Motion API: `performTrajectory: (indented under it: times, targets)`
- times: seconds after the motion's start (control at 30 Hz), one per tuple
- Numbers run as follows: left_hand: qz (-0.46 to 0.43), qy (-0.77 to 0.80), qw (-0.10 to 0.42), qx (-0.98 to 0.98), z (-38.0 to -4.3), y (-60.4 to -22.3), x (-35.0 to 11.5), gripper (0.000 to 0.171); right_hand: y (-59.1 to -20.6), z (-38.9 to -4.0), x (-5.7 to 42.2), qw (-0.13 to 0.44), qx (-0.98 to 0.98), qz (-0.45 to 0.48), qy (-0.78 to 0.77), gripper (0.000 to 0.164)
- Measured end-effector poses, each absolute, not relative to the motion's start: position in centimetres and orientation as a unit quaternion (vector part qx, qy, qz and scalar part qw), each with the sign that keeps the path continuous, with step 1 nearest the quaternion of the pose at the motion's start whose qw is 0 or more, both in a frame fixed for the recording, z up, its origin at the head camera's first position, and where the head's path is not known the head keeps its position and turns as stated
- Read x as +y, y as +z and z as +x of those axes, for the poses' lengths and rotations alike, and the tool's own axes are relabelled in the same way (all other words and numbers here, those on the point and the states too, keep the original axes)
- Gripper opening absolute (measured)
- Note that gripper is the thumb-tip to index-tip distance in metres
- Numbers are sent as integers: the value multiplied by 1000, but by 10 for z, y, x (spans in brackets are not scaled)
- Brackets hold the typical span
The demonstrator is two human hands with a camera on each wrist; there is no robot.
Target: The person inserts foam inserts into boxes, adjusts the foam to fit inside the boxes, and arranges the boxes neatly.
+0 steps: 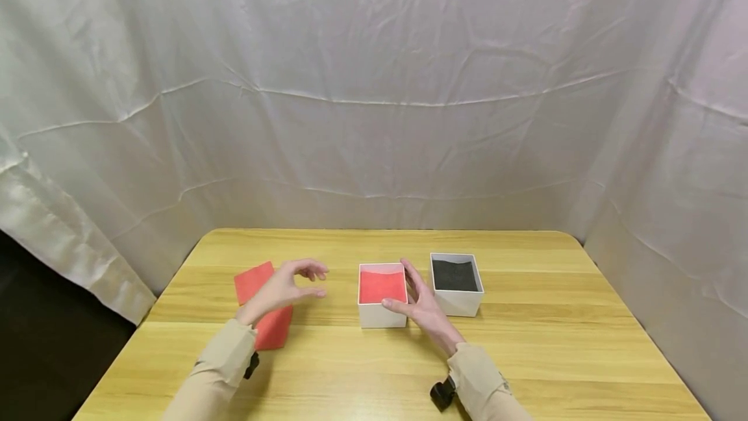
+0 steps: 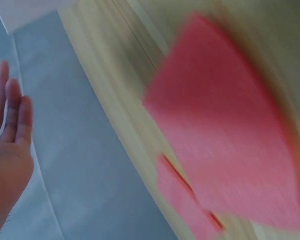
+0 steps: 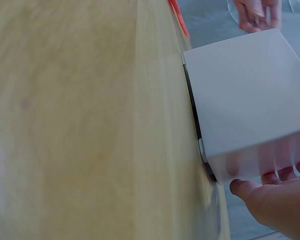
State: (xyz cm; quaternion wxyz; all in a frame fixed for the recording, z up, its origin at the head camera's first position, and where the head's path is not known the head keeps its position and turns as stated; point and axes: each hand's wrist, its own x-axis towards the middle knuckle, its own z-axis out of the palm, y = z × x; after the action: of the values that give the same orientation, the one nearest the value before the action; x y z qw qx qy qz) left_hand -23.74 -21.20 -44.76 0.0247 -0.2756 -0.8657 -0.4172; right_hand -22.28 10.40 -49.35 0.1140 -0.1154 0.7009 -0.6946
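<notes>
A white square box [image 1: 382, 317] with red cloth-like sheet [image 1: 382, 287] inside stands near the table's middle. My right hand [image 1: 426, 310] holds this box by its right side, thumb at the near corner and fingers along the far part. In the right wrist view the box [image 3: 245, 95] hides part of those fingers. My left hand [image 1: 285, 288] is in the air left of the box, fingers loosely bent, with nothing in it. Flat red pieces [image 1: 274, 329] lie below and behind that hand; the left wrist view shows a large red sheet [image 2: 225, 130], blurred.
Just right of the held box stands a second white box [image 1: 458, 305] with a dark sheet [image 1: 454, 275] inside. The wooden table [image 1: 561, 356] has a far edge close to a hanging grey-white curtain [image 1: 397, 148]. A black area [image 1: 47, 330] lies off its left side.
</notes>
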Motion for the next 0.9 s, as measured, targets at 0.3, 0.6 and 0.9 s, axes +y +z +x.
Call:
performTrajectory:
  times: [0.3, 0.6, 0.9]
  targets:
    - [-295, -359, -47, -884, -225, -451, -261, 42, -492, -222, 104, 115, 701, -114, -694, 101]
    - [-264, -335, -106, -898, -220, -457, -286, 54, -493, -222, 104, 113, 705, -115, -690, 101]
    - [-247, -322, -120, -906, -220, -463, -291, 48, -493, -222, 104, 112, 704, -113, -693, 102]
